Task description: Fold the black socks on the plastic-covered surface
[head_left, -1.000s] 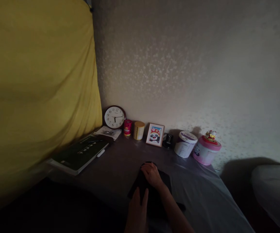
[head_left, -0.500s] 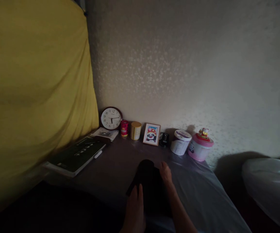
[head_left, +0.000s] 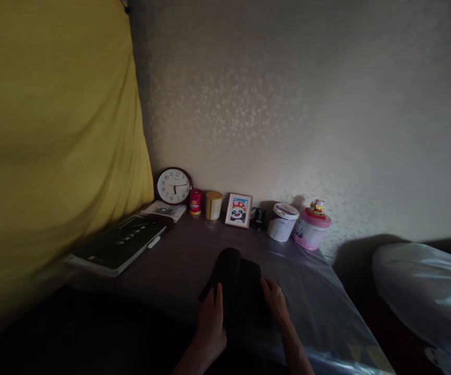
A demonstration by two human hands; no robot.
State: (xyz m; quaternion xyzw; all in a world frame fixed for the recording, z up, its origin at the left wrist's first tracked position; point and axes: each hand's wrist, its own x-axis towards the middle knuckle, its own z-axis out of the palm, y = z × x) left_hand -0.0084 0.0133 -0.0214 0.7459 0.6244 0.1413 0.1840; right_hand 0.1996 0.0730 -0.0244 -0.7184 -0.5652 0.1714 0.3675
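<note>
A black cloth item [head_left: 231, 278], folded or partly rolled, lies on the front part of the table in front of me. It is so dark that I cannot tell its exact kind. My left hand [head_left: 212, 315] grips its near left side, with the fingers on top of the fabric. At the right edge, my right hand [head_left: 275, 299] is closed in a pinch on the same cloth. The lower part of the cloth fades into shadow between my forearms.
Along the wall stand a clock [head_left: 174, 186], a red can [head_left: 195, 202], a yellow canister [head_left: 213, 205], a framed panda picture [head_left: 238, 210], a white tub [head_left: 282, 223] and a pink tub [head_left: 312, 232]. A green board [head_left: 119, 242] lies left, by a yellow curtain [head_left: 61, 114].
My right hand has come down and in from above the cloth's right edge and now pinches it. My left hand has shifted slightly up the cloth. The view has turned a little right.
</note>
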